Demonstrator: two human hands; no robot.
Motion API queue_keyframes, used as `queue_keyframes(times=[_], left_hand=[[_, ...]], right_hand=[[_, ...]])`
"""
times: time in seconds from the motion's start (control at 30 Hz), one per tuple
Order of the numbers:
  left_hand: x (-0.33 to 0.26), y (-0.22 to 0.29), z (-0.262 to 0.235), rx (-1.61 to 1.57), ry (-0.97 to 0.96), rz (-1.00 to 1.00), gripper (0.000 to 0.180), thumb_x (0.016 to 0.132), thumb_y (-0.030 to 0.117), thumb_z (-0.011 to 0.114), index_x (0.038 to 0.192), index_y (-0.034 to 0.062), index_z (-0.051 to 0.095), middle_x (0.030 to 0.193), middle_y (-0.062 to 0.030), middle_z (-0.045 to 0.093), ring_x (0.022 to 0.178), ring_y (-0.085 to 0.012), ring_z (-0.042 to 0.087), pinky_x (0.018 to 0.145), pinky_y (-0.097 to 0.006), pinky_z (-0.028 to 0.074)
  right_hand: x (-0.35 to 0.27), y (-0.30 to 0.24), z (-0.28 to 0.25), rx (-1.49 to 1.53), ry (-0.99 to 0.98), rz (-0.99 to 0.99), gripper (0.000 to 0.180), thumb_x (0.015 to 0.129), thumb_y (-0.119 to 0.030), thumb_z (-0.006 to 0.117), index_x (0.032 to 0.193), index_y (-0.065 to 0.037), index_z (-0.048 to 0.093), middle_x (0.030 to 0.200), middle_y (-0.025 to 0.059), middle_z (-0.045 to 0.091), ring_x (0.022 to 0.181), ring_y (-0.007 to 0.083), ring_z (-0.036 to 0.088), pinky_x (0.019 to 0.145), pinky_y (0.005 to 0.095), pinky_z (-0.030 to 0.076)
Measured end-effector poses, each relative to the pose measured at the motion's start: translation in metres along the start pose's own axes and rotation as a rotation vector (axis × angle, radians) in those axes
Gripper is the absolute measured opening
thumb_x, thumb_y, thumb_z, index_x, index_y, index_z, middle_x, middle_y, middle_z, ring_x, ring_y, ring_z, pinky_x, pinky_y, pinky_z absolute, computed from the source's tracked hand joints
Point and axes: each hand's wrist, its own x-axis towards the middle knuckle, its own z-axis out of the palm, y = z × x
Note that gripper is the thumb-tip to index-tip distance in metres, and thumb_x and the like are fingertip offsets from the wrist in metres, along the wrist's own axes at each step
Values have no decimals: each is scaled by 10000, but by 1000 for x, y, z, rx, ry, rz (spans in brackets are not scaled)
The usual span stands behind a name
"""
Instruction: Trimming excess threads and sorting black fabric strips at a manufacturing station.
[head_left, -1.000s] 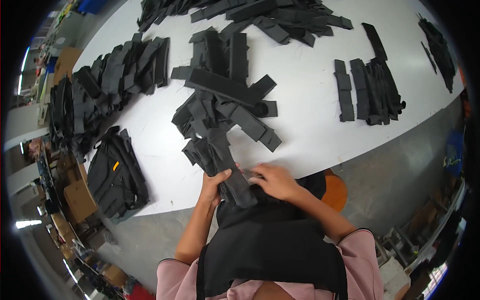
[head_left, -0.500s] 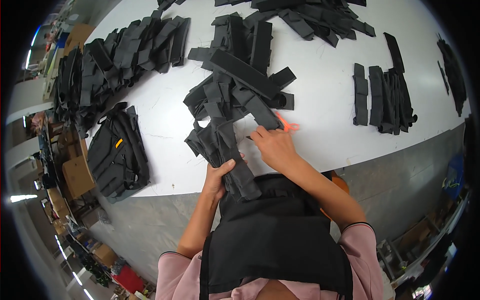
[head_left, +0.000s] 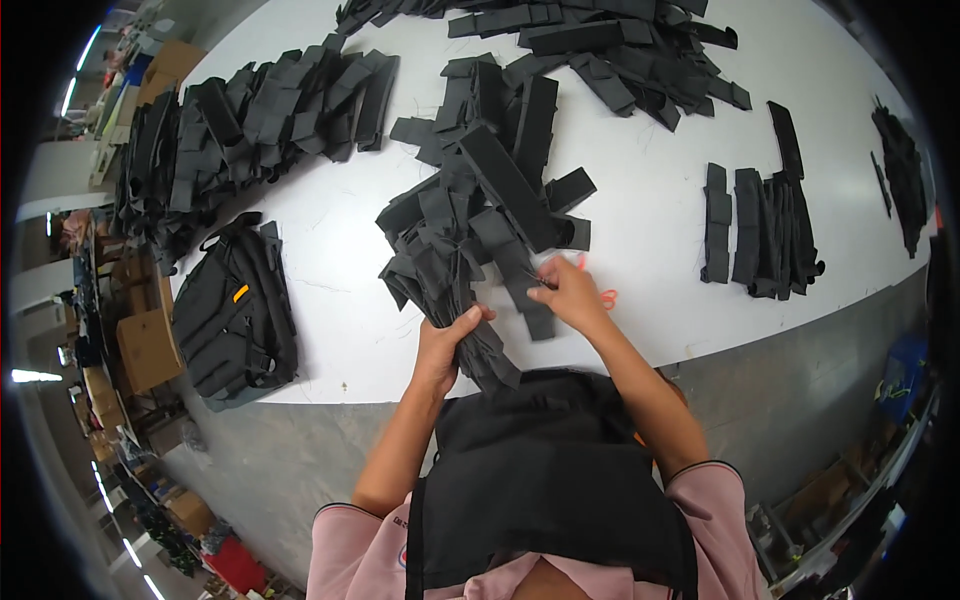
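My left hand [head_left: 447, 345] is closed round a thick bundle of dark grey fabric strips [head_left: 437, 270], whose lower ends hang at the table edge above my apron. To its right, my right hand [head_left: 578, 297] pinches a single fabric strip [head_left: 515, 262] between thumb and fingers, and the strip's free end points toward me. Orange loop handles [head_left: 608, 299], apparently of small scissors, show beside the right hand; the fingers cover the rest of the tool. Beyond both hands lies a loose heap of similar strips [head_left: 500, 185].
A black backpack [head_left: 238, 315] with a yellow tab lies at the table's left. More strips are piled at the far left [head_left: 260, 115] and far middle [head_left: 630, 50], with a row of strips [head_left: 765, 230] on the right. The white table [head_left: 655, 250] ends just before my apron.
My right hand has moved a little to the right and now pinches a strip swung downward. The orange handles have shifted toward me. The left hand keeps its bundle; the view has tilted slightly.
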Motion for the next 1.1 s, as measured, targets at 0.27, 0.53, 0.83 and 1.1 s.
queue_keyframes(times=[0.27, 0.53, 0.83, 1.1], left_hand=[[-24, -9, -9, -414, -100, -108, 561, 754, 313, 698, 1126, -45, 480, 1006, -148, 600, 893, -241, 618, 789, -362, 524], [-38, 27, -26, -21, -35, -32, 464, 665, 81, 623, 1092, -61, 507, 920, -146, 620, 801, -233, 636, 739, -333, 536], [-33, -8, -62, -359, 217, -133, 478, 735, 221, 628, 1105, -56, 504, 922, -174, 614, 808, -289, 630, 722, -392, 544], [-39, -9, -75, -474, 139, -123, 532, 727, 256, 632, 1125, -62, 482, 936, -193, 594, 812, -308, 614, 740, -405, 532]], right_hand=[[-63, -44, -2, 1069, -590, 244, 193, 751, -149, 685, 806, -25, 548, 693, -45, 482, 610, 48, 428, 535, 208, 347], [-61, -67, 22, 655, -546, -28, 190, 763, -151, 678, 807, -5, 565, 635, -3, 511, 606, 57, 473, 544, 228, 386], [-15, -69, 14, 271, -17, -278, 305, 763, -199, 657, 1009, -79, 524, 858, 77, 605, 707, 256, 613, 605, 349, 473], [-33, -76, 9, -58, -16, -442, 257, 749, -158, 651, 957, -80, 523, 874, 66, 537, 677, 252, 590, 591, 359, 456]])
